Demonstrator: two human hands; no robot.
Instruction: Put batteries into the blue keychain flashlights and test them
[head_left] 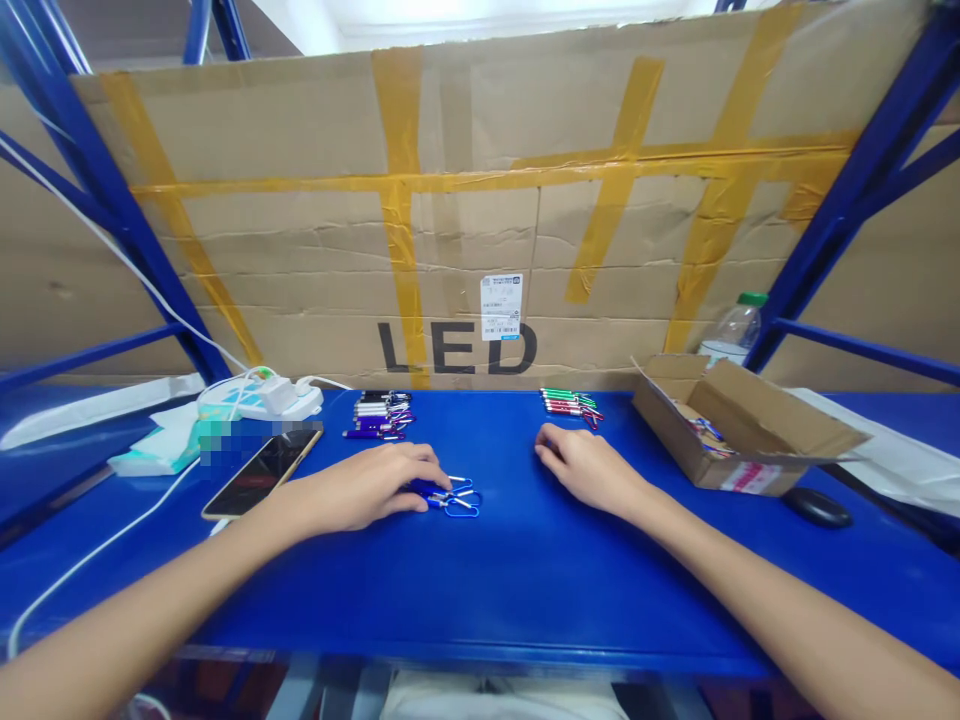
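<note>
My left hand (375, 485) is closed around the ends of several blue pens with carabiner clips (461, 499), whose blue loops stick out to the right over the blue table (480, 600). Apart from it, my right hand (577, 462) rests on the table with its fingers curled; whatever may be inside them is hidden. Behind my left hand lies a row of purple, white and black pens (379, 412). Green and red pens (570, 405) lie side by side just behind my right hand.
An open cardboard box (690, 440) with small items stands at the right, beside a black mouse (817, 507) and a bottle (735, 328). Left are a phone (262, 473), a power strip (296, 402) and a tissue pack (161, 455). A cardboard wall (322, 270) closes the back.
</note>
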